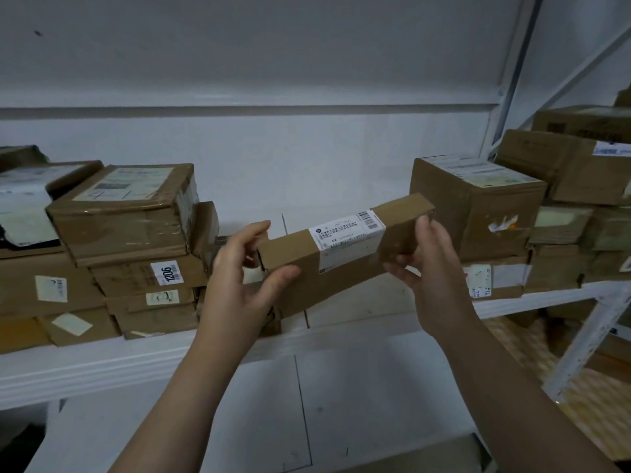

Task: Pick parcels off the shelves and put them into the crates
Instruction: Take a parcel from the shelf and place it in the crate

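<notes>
Above the front edge of the white shelf (102,367), in the gap at its middle, I hold a long brown parcel (300,285) with both hands. It is clear of the shelf board and tilted, its right end higher than its left. A white shipping label (348,238) with barcodes wraps over its top and front, a little right of its middle.

My left hand (235,278) grips the lower left end: the thumb lies along the front face and the other fingers curl over the top corner. My right hand (433,268) grips the raised right end, fingers curled round it from above and below, so the end face is partly hidden behind them.

At the shelf's left end stands a pile of cardboard parcels. The top one is a taped box (126,213) with a worn label on its lid. Under it lies a flatter box bearing a sticker that reads 1206 (167,273), with more flat boxes beneath.

Towards the shelf's right end sits a tall brown box (478,206) with a label on its lid and a torn sticker on its front. It rests on a flat box (495,278). Past the shelf's right upright, further cartons (573,165) are piled up, blurred.
</notes>
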